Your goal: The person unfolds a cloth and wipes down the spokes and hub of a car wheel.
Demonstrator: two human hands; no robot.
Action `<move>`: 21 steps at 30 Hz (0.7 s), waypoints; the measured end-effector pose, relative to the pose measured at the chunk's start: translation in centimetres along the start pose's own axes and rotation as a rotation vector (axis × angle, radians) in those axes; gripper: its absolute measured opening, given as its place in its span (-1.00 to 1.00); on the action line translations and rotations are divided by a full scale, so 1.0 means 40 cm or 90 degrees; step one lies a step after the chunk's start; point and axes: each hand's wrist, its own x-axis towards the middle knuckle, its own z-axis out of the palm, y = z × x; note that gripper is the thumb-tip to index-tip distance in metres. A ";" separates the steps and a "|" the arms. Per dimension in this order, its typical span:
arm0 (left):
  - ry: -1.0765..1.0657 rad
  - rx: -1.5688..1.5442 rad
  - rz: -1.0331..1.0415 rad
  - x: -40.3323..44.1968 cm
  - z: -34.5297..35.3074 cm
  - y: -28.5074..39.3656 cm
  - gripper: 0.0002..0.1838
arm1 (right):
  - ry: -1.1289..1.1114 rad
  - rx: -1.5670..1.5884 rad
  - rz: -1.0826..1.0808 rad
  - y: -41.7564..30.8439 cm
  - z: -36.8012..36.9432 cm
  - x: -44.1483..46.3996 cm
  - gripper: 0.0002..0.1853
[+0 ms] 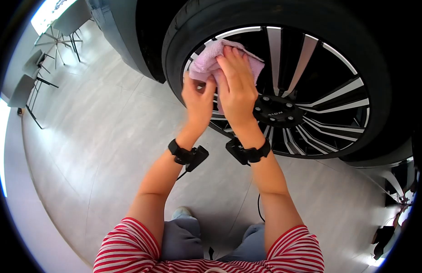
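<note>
A big car wheel (275,110) has a pink cloth (208,59) in front of its left side. The right hand (238,86) lays its grip over the cloth, fingers together; the left hand (198,101) curls at its edge. Whether either pinches it, I can't tell.

text: "AION" | position: centre cap (275,112) of the wheel (313,107) | letters: upside down to view

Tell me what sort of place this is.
Probably a car showroom or a similar indoor display space, though no sign confirms it. A car wheel with a patterned rim stands on a smooth, pale floor, and grey chairs sit off to the left.
</note>
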 end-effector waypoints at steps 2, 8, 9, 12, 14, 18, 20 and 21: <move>-0.026 0.027 -0.020 -0.026 0.010 -0.010 -0.78 | -0.017 0.007 -0.011 0.009 -0.023 -0.016 -0.67; -0.090 0.091 -0.031 -0.079 0.033 -0.004 -0.80 | -0.048 -0.007 -0.040 0.049 -0.086 -0.077 -0.80; -0.106 0.113 -0.034 -0.092 0.036 -0.011 -0.80 | -0.057 -0.012 -0.042 0.055 -0.100 -0.090 -0.81; -0.142 0.187 -0.012 -0.122 0.064 -0.019 -0.78 | -0.080 -0.030 -0.048 0.078 -0.145 -0.117 -0.80; -0.133 0.206 -0.021 -0.133 0.080 -0.011 -0.78 | -0.085 -0.034 -0.054 0.092 -0.163 -0.130 -0.79; -0.180 0.253 -0.041 -0.154 0.086 -0.018 -0.74 | -0.099 -0.054 -0.058 0.093 -0.183 -0.143 -0.78; -0.202 0.252 -0.041 -0.153 0.075 -0.022 -0.75 | -0.090 -0.057 -0.024 0.084 -0.181 -0.150 -0.77; -0.211 0.246 -0.033 -0.153 0.065 -0.017 -0.76 | -0.089 -0.054 -0.007 0.076 -0.179 -0.151 -0.76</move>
